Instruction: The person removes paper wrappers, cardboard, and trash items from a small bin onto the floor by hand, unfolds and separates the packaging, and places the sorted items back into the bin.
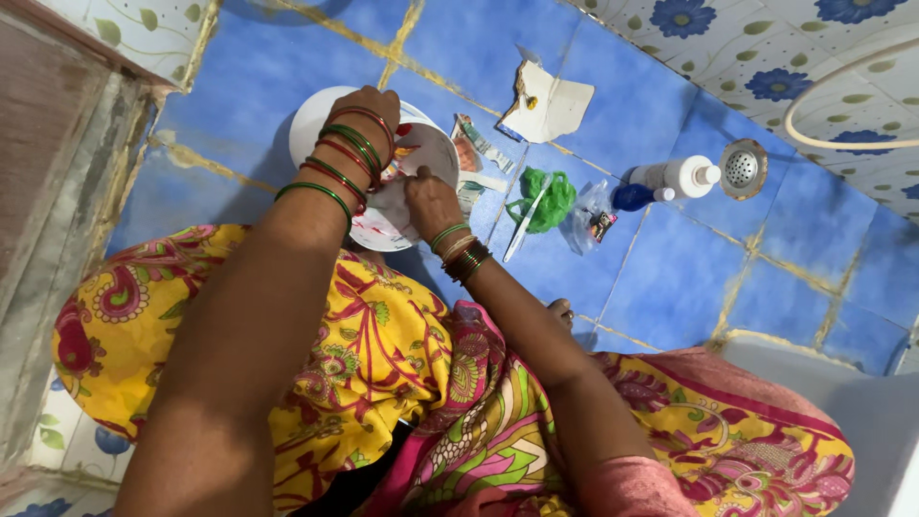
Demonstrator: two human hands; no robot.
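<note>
Head view, looking down at blue tiled floor [670,278]. Round white plate [421,153], one only, upper centre of frame, tilted on edge w/ face turned toward lower right; no clear long axis, disc seen as oval stretched top to bottom. Red and green marks on plate face. Second white round shape [311,115] behind plate at upper left, partly hidden; kind not clear.

Left hand [369,110] at upper centre, fingers curled closed over plate's top rim, gripping it. Wrist w/ several red and green bangles [340,163]. Right hand [431,201] just below and right, pressed against plate face; fingers bent, whether holding anything cannot be told. Fewer bangles on that wrist.

Right of plate, on floor: 1 torn paper scrap [550,105], 1 green scrubber [546,199] w/ pale stick across it, 1 clear plastic wrapper [593,218], 1 white bottle [675,175] and 1 blue bottle [634,196], both lying w/ long axes approx. left-right, caps to the right. 1 round metal drain cover [744,168] at upper right. Yellow-pink patterned cloth [383,354] across lower frame.
</note>
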